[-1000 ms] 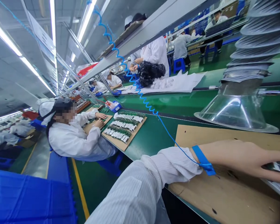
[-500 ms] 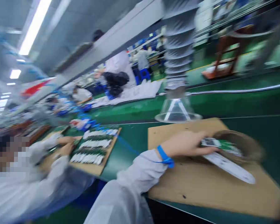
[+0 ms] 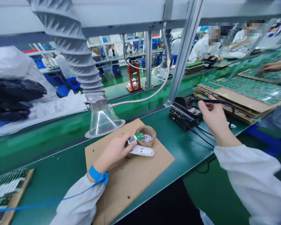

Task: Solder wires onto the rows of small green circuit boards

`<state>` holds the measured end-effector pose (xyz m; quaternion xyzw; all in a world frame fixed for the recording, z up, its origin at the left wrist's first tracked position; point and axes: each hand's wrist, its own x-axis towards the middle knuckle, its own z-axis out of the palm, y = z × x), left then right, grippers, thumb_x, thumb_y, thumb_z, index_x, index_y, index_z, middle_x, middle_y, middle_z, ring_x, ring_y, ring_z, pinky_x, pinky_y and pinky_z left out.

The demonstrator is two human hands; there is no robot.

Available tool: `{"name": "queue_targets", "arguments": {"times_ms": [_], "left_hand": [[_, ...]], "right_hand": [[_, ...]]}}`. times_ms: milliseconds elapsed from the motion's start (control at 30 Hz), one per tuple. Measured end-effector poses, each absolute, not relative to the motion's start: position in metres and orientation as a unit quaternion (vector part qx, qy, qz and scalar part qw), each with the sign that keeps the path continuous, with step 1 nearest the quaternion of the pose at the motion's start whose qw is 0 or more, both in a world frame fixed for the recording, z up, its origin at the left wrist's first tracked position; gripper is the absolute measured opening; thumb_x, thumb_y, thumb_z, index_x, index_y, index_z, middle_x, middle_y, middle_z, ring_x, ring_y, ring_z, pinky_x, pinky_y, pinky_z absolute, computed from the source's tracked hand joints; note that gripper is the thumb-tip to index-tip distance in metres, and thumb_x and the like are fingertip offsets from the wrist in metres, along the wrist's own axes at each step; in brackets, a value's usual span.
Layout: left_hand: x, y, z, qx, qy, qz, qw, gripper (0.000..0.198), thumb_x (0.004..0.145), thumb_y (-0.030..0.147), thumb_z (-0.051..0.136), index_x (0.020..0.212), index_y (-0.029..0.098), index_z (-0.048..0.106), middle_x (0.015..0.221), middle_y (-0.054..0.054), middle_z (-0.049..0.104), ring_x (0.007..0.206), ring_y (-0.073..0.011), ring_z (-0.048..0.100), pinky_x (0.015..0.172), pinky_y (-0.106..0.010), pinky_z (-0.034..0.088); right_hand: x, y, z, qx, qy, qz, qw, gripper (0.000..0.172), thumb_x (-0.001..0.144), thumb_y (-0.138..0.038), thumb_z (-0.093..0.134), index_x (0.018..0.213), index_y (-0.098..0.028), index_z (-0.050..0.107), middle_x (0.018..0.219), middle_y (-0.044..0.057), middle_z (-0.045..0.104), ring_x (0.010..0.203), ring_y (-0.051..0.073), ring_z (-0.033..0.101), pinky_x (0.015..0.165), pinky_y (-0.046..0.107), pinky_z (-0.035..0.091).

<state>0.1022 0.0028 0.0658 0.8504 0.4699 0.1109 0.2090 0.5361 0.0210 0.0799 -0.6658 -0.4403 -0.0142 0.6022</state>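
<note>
My left hand [image 3: 114, 151] rests on a brown board [image 3: 131, 175] and pinches a small green circuit board [image 3: 135, 138] over a white plastic housing [image 3: 142, 151]. A blue wrist strap [image 3: 97, 175] circles that wrist. Just right of the circuit board stands a small round wooden bowl [image 3: 147, 139] with metal bits inside. My right hand [image 3: 213, 117] is closed around a black soldering iron [image 3: 209, 101], whose tip sits at the black station [image 3: 182, 116].
A clear fume hood [image 3: 103, 122] on a grey ribbed hose hangs behind the board. Stacked boards of green circuit boards [image 3: 241, 90] lie at right, another tray [image 3: 4, 190] at far left. Other people work across the green bench [image 3: 61, 156].
The view has swung right from a neighbouring person to my own place. My right hand with the soldering iron has come into view. My left hand still holds the circuit board.
</note>
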Motion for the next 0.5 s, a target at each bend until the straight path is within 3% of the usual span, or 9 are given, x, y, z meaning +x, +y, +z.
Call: {"name": "queue_targets", "arguments": {"times_ms": [133, 267, 333, 367, 433, 500], "left_hand": [[0.102, 0.004, 0.065, 0.854, 0.470, 0.114, 0.193, 0.034, 0.110, 0.052, 0.050, 0.099, 0.022, 0.059, 0.083, -0.005, 0.070, 0.073, -0.0249, 0.065, 0.061, -0.034, 0.030], [0.102, 0.005, 0.063, 0.857, 0.470, 0.110, 0.180, 0.033, 0.109, 0.052, 0.051, 0.096, 0.022, 0.057, 0.081, -0.006, 0.068, 0.069, -0.0233, 0.061, 0.061, -0.034, 0.027], [0.103, 0.005, 0.064, 0.858, 0.471, 0.102, 0.180, 0.032, 0.109, 0.051, 0.050, 0.096, 0.022, 0.056, 0.080, -0.005, 0.068, 0.068, -0.0228, 0.060, 0.061, -0.034, 0.026], [0.103, 0.005, 0.065, 0.858, 0.470, 0.097, 0.183, 0.032, 0.110, 0.051, 0.049, 0.096, 0.022, 0.056, 0.080, -0.005, 0.068, 0.068, -0.0228, 0.061, 0.061, -0.034, 0.026], [0.104, 0.004, 0.066, 0.859, 0.469, 0.089, 0.186, 0.032, 0.111, 0.051, 0.048, 0.100, 0.022, 0.057, 0.083, -0.005, 0.069, 0.070, -0.0236, 0.062, 0.062, -0.034, 0.027], [0.104, 0.004, 0.067, 0.860, 0.467, 0.087, 0.184, 0.033, 0.111, 0.051, 0.049, 0.104, 0.021, 0.059, 0.087, -0.006, 0.071, 0.073, -0.0248, 0.064, 0.063, -0.034, 0.029]], "right_hand": [[0.525, 0.021, 0.087, -0.659, -0.463, -0.044, 0.592, 0.032, 0.100, -0.044, 0.067, 0.103, -0.016, 0.079, 0.094, 0.013, 0.075, 0.087, 0.019, 0.068, 0.085, 0.039, 0.049], [0.475, -0.022, 0.070, -0.553, -0.407, -0.113, 0.718, 0.036, 0.110, -0.045, 0.051, 0.099, -0.022, 0.077, 0.081, 0.007, 0.063, 0.058, 0.015, 0.055, 0.062, 0.036, 0.042], [0.441, -0.044, 0.058, -0.507, -0.468, 0.025, 0.724, 0.037, 0.110, -0.051, 0.053, 0.109, -0.023, 0.077, 0.075, 0.005, 0.064, 0.059, 0.019, 0.063, 0.057, 0.035, 0.046], [0.425, -0.053, 0.052, -0.489, -0.502, 0.099, 0.707, 0.037, 0.110, -0.053, 0.054, 0.118, -0.024, 0.076, 0.083, 0.008, 0.071, 0.067, 0.022, 0.069, 0.057, 0.036, 0.049], [0.399, -0.065, 0.046, -0.485, -0.549, 0.195, 0.652, 0.035, 0.107, -0.053, 0.061, 0.126, -0.026, 0.074, 0.101, 0.009, 0.079, 0.078, 0.024, 0.075, 0.065, 0.040, 0.058], [0.384, -0.071, 0.044, -0.515, -0.562, 0.223, 0.608, 0.028, 0.099, -0.047, 0.076, 0.120, -0.028, 0.074, 0.107, 0.007, 0.080, 0.083, 0.023, 0.077, 0.074, 0.042, 0.063]]}}
